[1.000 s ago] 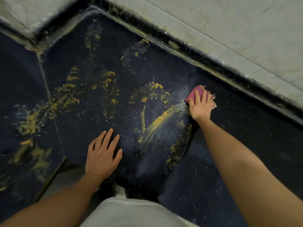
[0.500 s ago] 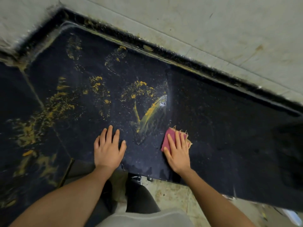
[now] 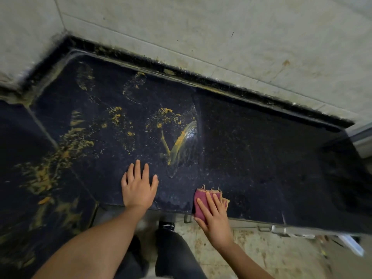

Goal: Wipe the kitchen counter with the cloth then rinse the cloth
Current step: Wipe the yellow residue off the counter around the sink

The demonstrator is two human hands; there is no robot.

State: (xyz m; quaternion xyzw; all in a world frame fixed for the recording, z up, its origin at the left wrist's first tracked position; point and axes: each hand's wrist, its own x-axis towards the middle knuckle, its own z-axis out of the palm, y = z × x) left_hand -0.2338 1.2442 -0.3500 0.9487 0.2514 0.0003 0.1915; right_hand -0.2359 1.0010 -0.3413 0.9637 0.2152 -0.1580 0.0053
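A dark speckled kitchen counter (image 3: 261,158) fills the middle of the head view, smeared with yellow-orange stains (image 3: 177,141) over its left half. A folded pink cloth (image 3: 200,202) with frayed edges lies at the counter's front edge. My right hand (image 3: 215,220) presses flat on top of it, fingers together, with the palm hanging past the edge. My left hand (image 3: 138,188) rests flat on the counter near the front edge, left of the cloth, fingers spread and holding nothing.
Pale tiled walls (image 3: 221,37) meet the counter along a grimy black back seam. A second stained counter section (image 3: 30,178) runs along the left. Below the front edge are a stained floor (image 3: 261,254), drawer handles (image 3: 263,228) and my dark trouser legs (image 3: 173,254).
My right hand has dragged the cloth from the back of the counter toward me, down to the front edge, leaving a wet streak. The left hand stayed planted. The view has tilted up.
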